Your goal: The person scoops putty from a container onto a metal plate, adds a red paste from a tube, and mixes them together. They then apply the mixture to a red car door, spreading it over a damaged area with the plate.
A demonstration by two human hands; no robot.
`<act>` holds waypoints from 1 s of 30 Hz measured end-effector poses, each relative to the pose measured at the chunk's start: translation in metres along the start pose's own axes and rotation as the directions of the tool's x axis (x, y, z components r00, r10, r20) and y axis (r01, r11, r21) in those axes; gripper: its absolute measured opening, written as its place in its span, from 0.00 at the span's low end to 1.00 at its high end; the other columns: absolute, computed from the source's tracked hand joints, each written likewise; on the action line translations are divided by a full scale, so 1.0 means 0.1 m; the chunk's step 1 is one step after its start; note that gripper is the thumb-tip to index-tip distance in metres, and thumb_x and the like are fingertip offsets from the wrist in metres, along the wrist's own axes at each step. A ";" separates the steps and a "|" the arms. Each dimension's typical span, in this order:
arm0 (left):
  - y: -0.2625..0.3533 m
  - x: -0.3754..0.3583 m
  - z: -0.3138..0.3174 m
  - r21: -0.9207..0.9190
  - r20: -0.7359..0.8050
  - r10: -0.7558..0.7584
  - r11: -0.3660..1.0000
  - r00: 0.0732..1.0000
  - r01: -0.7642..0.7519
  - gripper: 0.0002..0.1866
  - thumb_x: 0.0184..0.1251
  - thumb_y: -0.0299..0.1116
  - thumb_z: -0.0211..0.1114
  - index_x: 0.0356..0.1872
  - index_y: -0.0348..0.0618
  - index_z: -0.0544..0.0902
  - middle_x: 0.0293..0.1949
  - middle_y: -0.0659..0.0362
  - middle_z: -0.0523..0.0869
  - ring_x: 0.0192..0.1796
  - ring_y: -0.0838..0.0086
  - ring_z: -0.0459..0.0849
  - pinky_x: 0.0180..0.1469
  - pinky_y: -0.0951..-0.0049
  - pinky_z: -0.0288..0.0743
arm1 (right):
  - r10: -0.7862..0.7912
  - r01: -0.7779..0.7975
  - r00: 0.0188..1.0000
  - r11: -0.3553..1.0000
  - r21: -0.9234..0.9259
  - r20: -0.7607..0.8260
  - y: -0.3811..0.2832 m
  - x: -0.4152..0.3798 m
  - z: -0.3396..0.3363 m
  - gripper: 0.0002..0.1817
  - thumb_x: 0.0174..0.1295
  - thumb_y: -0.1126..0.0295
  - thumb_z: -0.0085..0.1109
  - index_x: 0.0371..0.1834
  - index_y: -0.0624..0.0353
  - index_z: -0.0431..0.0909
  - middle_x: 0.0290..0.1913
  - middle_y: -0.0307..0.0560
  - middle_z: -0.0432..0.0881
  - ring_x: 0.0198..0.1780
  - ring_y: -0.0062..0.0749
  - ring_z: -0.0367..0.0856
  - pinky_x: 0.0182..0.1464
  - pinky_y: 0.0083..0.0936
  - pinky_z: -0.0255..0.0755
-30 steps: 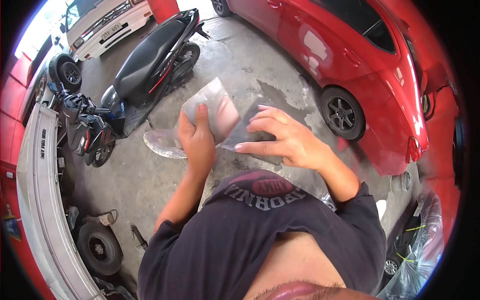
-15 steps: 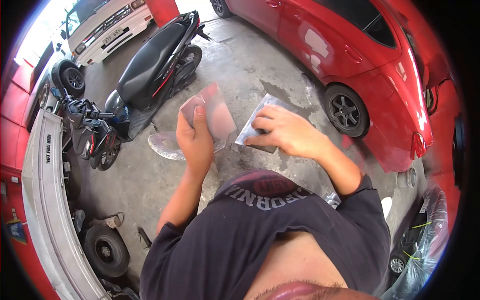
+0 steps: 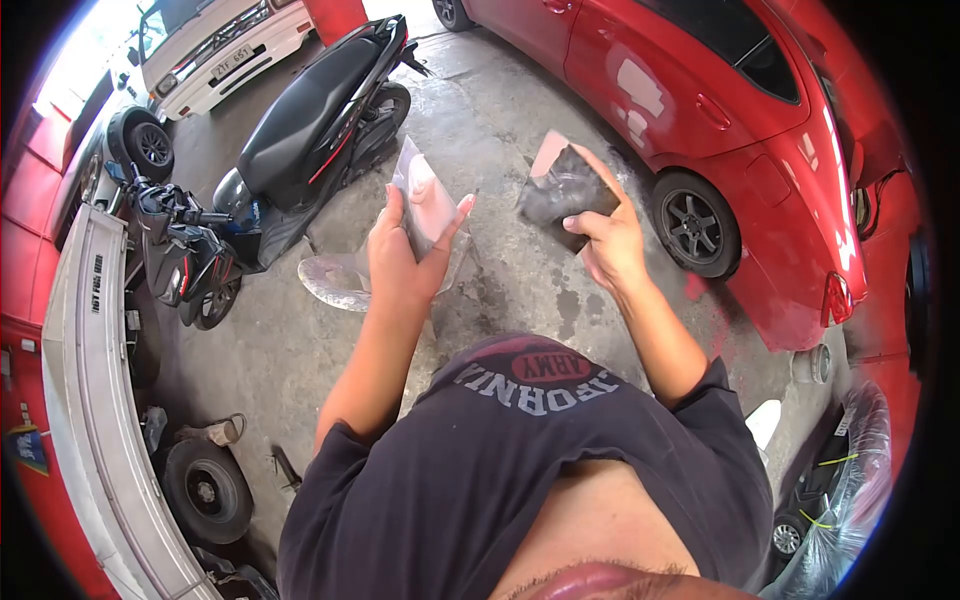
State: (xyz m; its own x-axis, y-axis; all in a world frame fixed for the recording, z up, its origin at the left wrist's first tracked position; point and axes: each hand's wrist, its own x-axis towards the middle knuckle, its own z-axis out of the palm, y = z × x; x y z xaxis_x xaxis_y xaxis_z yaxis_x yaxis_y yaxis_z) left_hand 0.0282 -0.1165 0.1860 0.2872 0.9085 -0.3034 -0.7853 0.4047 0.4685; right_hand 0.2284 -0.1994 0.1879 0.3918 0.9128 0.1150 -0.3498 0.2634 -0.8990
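Note:
My left hand (image 3: pixel 398 250) is wrapped round the edges of a flat, pale, see-through sheet (image 3: pixel 412 178), with a smear of pinkish putty (image 3: pixel 424 195) on its face. The sheet stands tilted up, thumb on one side and fingers on the other. My right hand (image 3: pixel 612 235) grips a dark, square putty spreader (image 3: pixel 565 195) by its lower right part. Pink putty (image 3: pixel 549 153) shows along the spreader's top left edge. The two hands are apart, over the concrete floor. Below my left hand is a round, stained, clear-looking surface (image 3: pixel 325 283).
A red car (image 3: pixel 690 100) with pale patches on its door stands to the right. A black scooter (image 3: pixel 300 120) is parked ahead on the left, a white van (image 3: pixel 215 50) behind it. A long white panel (image 3: pixel 85 350) and a loose wheel (image 3: pixel 210 498) lie at left.
My right hand has moved right and turned, so the spreader's dark face and pink edge now show. My left hand has turned the sheet more upright and edge-on.

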 end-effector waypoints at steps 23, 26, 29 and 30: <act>-0.26 0.08 -0.24 -0.083 0.431 0.031 0.997 0.902 0.005 0.18 0.82 0.44 0.49 0.30 0.46 0.69 0.15 0.66 0.62 0.11 0.80 0.54 0.70 0.47 0.71 | 0.537 -0.437 0.844 0.669 0.601 0.016 0.21 -0.19 0.02 0.25 0.50 0.78 0.51 0.56 0.72 0.76 0.53 0.60 0.83 0.54 0.52 0.84 0.62 0.51 0.76; -0.25 0.04 -0.25 -0.037 0.408 0.027 0.999 0.912 -0.012 0.19 0.82 0.46 0.48 0.29 0.48 0.69 0.14 0.66 0.63 0.11 0.79 0.54 0.67 0.47 0.73 | 0.540 -0.431 0.842 0.675 0.599 -0.003 0.21 -0.18 0.03 0.26 0.50 0.78 0.51 0.56 0.72 0.75 0.53 0.61 0.83 0.54 0.54 0.84 0.63 0.52 0.75; -0.24 0.03 -0.27 0.001 0.381 0.036 0.999 0.924 -0.040 0.21 0.82 0.49 0.48 0.29 0.48 0.69 0.14 0.66 0.63 0.11 0.78 0.54 0.65 0.48 0.74 | 0.544 -0.427 0.839 0.666 0.612 -0.007 0.20 -0.18 0.05 0.26 0.50 0.78 0.51 0.57 0.73 0.75 0.54 0.62 0.83 0.55 0.55 0.83 0.63 0.53 0.75; -0.24 0.02 -0.28 0.014 0.376 0.043 0.999 0.926 -0.052 0.21 0.82 0.50 0.47 0.28 0.48 0.69 0.14 0.65 0.63 0.11 0.78 0.55 0.65 0.48 0.75 | 0.544 -0.420 0.839 0.670 0.612 -0.020 0.19 -0.19 0.06 0.26 0.51 0.78 0.51 0.57 0.73 0.74 0.54 0.62 0.82 0.55 0.56 0.83 0.63 0.53 0.75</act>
State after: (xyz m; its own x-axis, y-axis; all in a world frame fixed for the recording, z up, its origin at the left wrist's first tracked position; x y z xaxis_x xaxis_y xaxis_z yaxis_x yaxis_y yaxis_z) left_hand 0.0325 -0.1270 0.1509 0.4380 0.8975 0.0509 -0.7914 0.3581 0.4955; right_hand 0.2094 -0.2096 0.1707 0.1554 0.9028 -0.4011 -0.9195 -0.0161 -0.3927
